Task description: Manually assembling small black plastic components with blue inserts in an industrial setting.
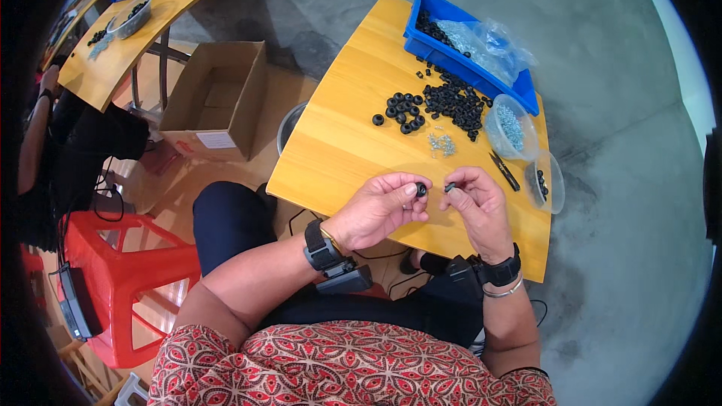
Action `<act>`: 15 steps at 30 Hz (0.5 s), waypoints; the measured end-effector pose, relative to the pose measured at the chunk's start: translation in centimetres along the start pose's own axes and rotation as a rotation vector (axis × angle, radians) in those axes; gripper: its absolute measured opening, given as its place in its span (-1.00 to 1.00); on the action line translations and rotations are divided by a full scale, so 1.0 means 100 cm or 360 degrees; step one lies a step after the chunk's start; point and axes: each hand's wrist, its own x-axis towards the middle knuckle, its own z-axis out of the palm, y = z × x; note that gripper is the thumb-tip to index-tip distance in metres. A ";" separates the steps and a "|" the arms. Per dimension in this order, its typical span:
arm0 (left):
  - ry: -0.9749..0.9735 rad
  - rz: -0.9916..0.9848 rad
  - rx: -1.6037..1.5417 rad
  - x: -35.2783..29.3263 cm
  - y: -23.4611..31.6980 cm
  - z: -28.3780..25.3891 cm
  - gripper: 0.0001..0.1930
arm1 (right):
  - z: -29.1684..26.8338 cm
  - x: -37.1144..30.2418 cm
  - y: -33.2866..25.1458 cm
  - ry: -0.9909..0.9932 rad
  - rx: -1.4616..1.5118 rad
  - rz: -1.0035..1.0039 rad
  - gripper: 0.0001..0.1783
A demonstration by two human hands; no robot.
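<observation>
One round black piece (421, 190) is pinched in the left hand (376, 212), one small dark part (450, 187) in the right hand (485, 214); apparent step: joining, next requiring alignment.

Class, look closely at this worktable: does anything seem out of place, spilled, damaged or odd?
No damage shows. The clear container at the right edge of the table seems to overhang it, which looks precarious. Loose black pieces lie outside the blue tray, though possibly on purpose.
</observation>
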 end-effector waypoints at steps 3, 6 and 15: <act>0.0009 -0.0011 -0.0003 -0.001 0.001 0.001 -0.77 | -0.002 0.000 0.004 0.0035 0.0067 0.0025 -0.83; 0.0071 -0.0040 -0.0015 -0.002 0.001 0.004 -0.78 | -0.003 -0.001 0.004 0.0022 0.0294 0.0123 -0.82; -0.0007 0.0000 -0.0003 -0.001 0.000 -0.001 -0.77 | 0.002 -0.002 0.003 -0.0075 0.0216 0.0085 -0.83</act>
